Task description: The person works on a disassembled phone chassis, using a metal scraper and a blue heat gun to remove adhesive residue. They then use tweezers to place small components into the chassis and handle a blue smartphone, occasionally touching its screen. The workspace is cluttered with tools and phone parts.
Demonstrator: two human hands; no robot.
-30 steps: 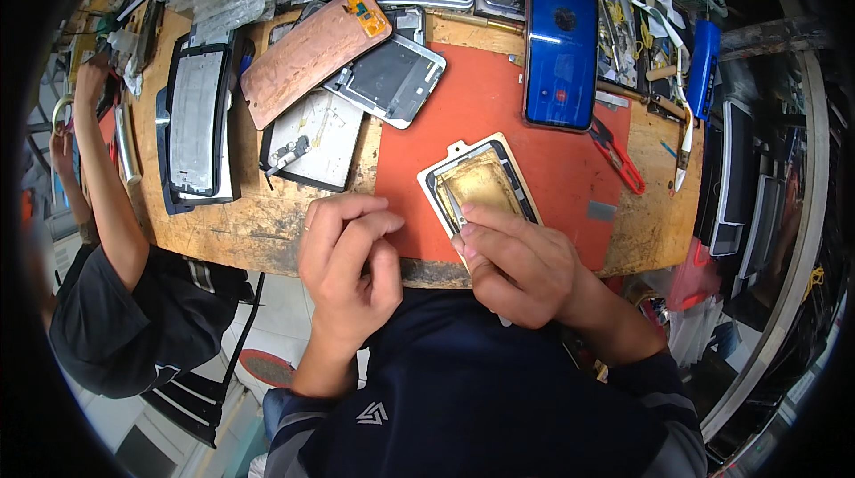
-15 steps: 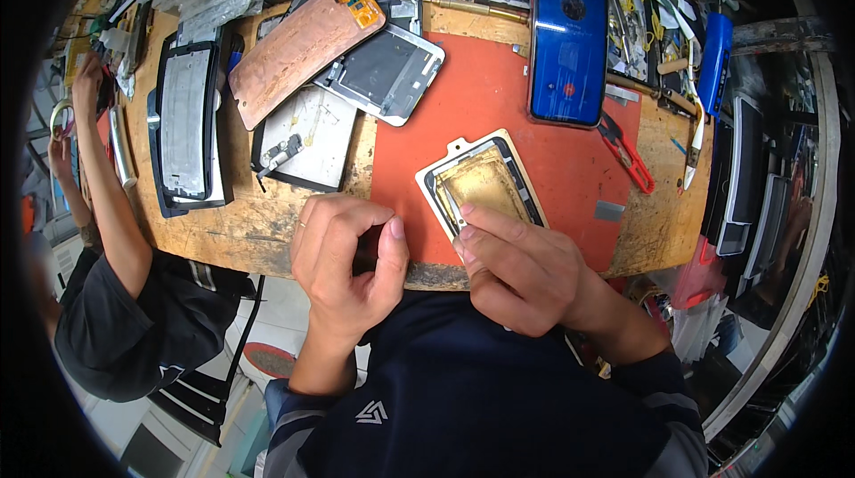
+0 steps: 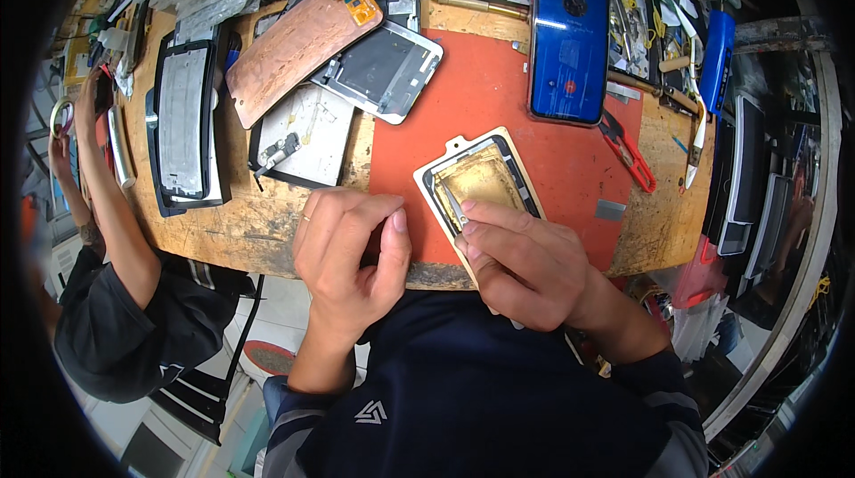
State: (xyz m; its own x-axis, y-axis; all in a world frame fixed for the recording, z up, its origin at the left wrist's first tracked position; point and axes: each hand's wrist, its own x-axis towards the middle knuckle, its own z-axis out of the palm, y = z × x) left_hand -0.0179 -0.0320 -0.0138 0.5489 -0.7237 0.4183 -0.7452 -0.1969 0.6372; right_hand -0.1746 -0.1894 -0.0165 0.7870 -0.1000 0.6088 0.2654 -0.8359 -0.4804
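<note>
My right hand pinches a slim, pointed silver tool, which looks like tweezers; its tip lies along the left inner edge of a phone frame. That frame is a small rectangle with a pale rim, black inner border and gold-coloured panel, tilted on a red mat. My fingers cover its lower part. To the left, my left hand hovers at the bench edge, fingers curled and thumb tip close to the index fingertip. Nothing shows between them, and it is apart from the frame.
A blue-screened phone stands beyond the mat. Red-handled cutters lie right. Left are a copper-coloured panel, a dark phone part, a white tray and a grey-black phone part. Another person's arm reaches in.
My right hand and the tool tip have shifted slightly along the frame. My left thumb and index finger have edged a little to the right. The person at left has moved an arm slightly.
</note>
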